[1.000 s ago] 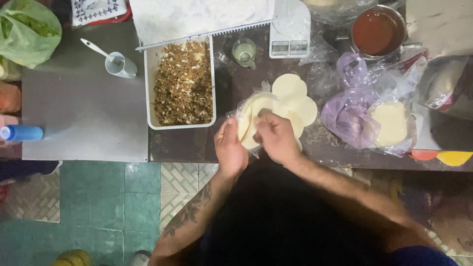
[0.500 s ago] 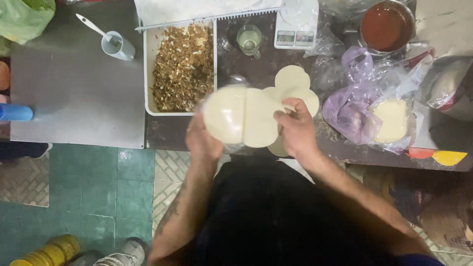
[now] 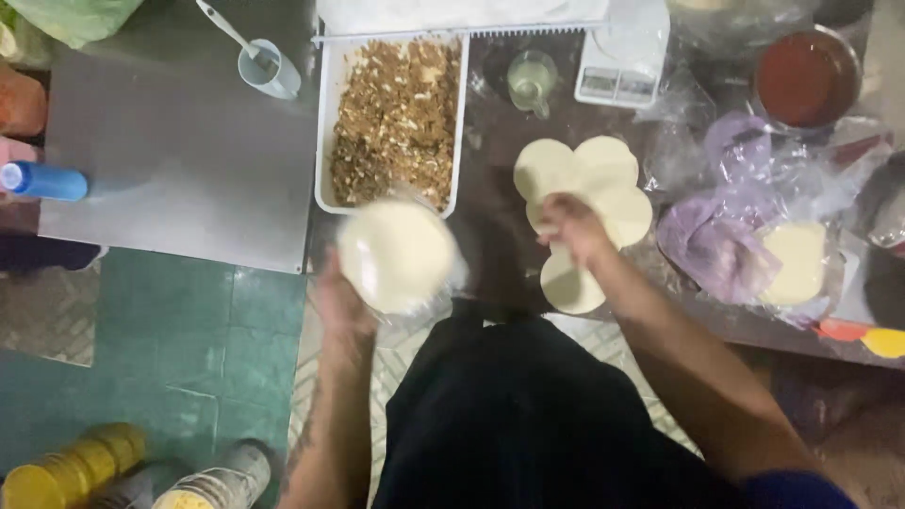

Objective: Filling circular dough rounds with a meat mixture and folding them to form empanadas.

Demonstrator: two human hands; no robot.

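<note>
My left hand (image 3: 341,303) holds a stack of pale round dough wrappers in clear plastic (image 3: 396,254) just in front of the white tray of brown chopped filling (image 3: 394,118). Fingers down, my right hand (image 3: 571,229) rests on several round wrappers laid out overlapping (image 3: 603,179) on the dark table. One more wrapper (image 3: 569,285) lies close to the table's front edge, below that hand.
A grey board (image 3: 179,160) lies at the left with a cup and spoon (image 3: 264,66) and a blue-capped bottle (image 3: 42,181). A small glass (image 3: 532,80), a scale (image 3: 622,57), a bowl of red sauce (image 3: 806,75) and purple plastic bags holding wrappers (image 3: 754,240) crowd the right.
My left hand has carried the wrapped stack of wrappers leftward, away from the laid-out ones. My right hand has stayed on the wrappers on the table.
</note>
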